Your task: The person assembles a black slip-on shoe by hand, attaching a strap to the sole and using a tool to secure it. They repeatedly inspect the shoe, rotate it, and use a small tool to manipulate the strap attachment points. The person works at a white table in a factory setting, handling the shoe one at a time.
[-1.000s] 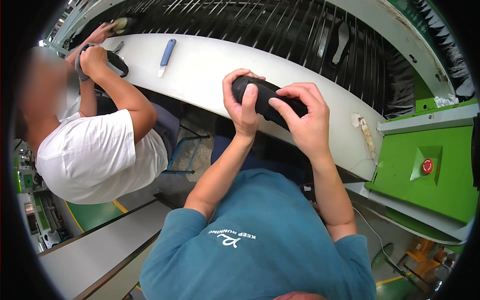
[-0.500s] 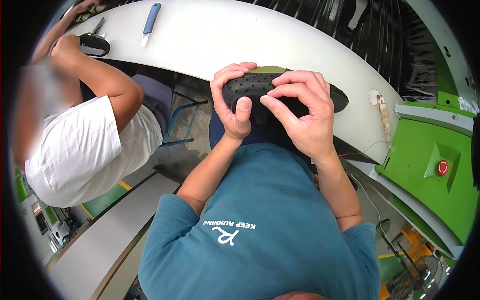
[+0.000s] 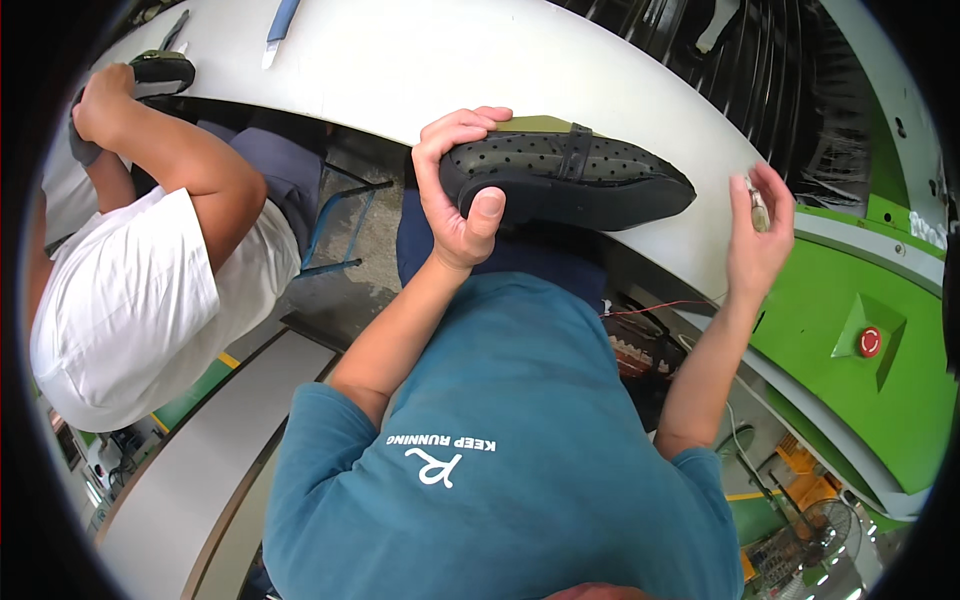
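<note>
My left hand [image 3: 458,190] is closed around the heel end of a black, dotted Mary Jane-style shoe [image 3: 545,158]. The shoe lies on its side above the table edge, its dark sole facing me and a strap crossing its upper. An olive-green edge, perhaps a shoe last, shows behind the strap. Off to the right, my right hand [image 3: 762,225] has its thumb and fingers curled round a slim tool with a pale wrapped handle [image 3: 760,216]. Much of that tool is hidden by the palm.
A curved white table [image 3: 400,70] runs across the front, with a blue-handled knife [image 3: 280,30] on it. To the left, a person in a white shirt [image 3: 130,300] handles another dark shoe [image 3: 163,70]. A green machine housing with a red button [image 3: 870,342] stands at right.
My right hand has left the shoe and moved right to the wrapped tool. The left hand keeps its hold on the shoe, whose strap and toe are now uncovered.
</note>
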The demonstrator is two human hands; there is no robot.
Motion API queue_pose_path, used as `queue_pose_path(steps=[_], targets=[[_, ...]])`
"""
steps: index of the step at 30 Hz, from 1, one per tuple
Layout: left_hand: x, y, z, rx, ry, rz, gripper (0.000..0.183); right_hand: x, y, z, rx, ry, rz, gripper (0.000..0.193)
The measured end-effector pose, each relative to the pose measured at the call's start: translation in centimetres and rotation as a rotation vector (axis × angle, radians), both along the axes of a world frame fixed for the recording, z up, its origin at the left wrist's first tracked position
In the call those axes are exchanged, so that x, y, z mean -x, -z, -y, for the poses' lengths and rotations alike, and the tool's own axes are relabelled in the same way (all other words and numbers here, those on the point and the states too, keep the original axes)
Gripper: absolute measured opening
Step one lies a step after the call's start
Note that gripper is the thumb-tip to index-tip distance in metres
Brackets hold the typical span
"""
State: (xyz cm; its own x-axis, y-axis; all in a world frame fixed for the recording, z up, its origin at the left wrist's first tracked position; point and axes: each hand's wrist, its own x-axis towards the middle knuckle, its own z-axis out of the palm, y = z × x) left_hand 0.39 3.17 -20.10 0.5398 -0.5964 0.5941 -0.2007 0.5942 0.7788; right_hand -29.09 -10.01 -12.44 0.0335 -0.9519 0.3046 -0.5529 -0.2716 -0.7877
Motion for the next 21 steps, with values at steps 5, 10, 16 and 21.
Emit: queue_pose_path(steps=[5, 10, 16, 21], targets=[[0.1, 0.1, 0.3, 0.002, -0.006, 0.013, 0.059, 1.2, -0.5, -2.3, 0.093, -0.192, -0.059, 0.036], [0.1, 0.1, 0.2, -0.011, -0.003, 0.010, 0.059, -9.5, -3.0, -5.7, 0.243, -0.584, 0.059, 0.033], [-0.3, 0.4, 0.4, 0.023, 0.042, -0.033, 0.060, -13.7, -2.1, -5.2, 0.250, -0.730, 0.067, 0.019], [0.1, 0.3, 0.3, 0.028, 0.011, -0.024, 0.057, -13.4, -2.2, -4.8, 0.218, -0.796, 0.079, 0.014]])
